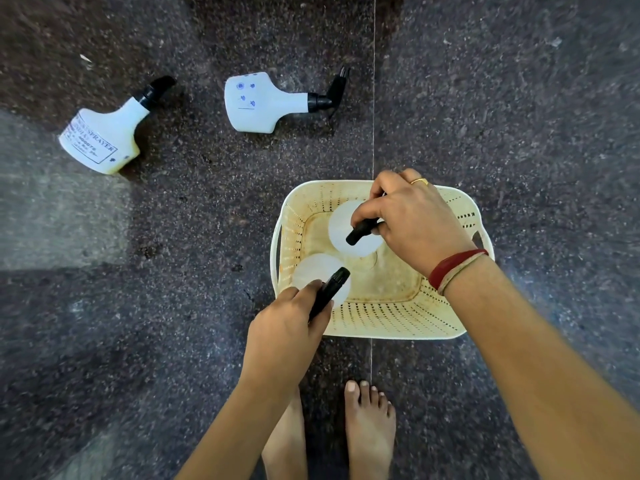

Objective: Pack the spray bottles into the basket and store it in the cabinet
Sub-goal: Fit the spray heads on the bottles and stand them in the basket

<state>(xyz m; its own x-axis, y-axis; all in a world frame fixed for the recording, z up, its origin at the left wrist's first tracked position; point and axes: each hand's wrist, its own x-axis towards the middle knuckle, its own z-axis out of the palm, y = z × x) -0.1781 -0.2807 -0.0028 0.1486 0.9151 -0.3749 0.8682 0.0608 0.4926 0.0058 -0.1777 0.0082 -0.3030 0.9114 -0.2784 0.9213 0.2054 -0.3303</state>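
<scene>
A cream perforated basket (pixel 391 318) stands on the dark stone floor in front of my bare feet. Two white spray bottles stand upright inside it, seen from above. My left hand (pixel 284 337) grips the black trigger head of the near-left bottle (pixel 311 275). My right hand (pixel 412 220) grips the black head of the far bottle (pixel 341 225). Two more white spray bottles lie on their sides on the floor beyond the basket: one with printed text at the far left (pixel 104 133), one with blue marks at centre (pixel 263 102).
My bare feet (pixel 369 431) stand just behind the basket. A thin joint line (pixel 373 98) runs through the speckled floor. A paler patch of floor (pixel 52 202) lies at the left.
</scene>
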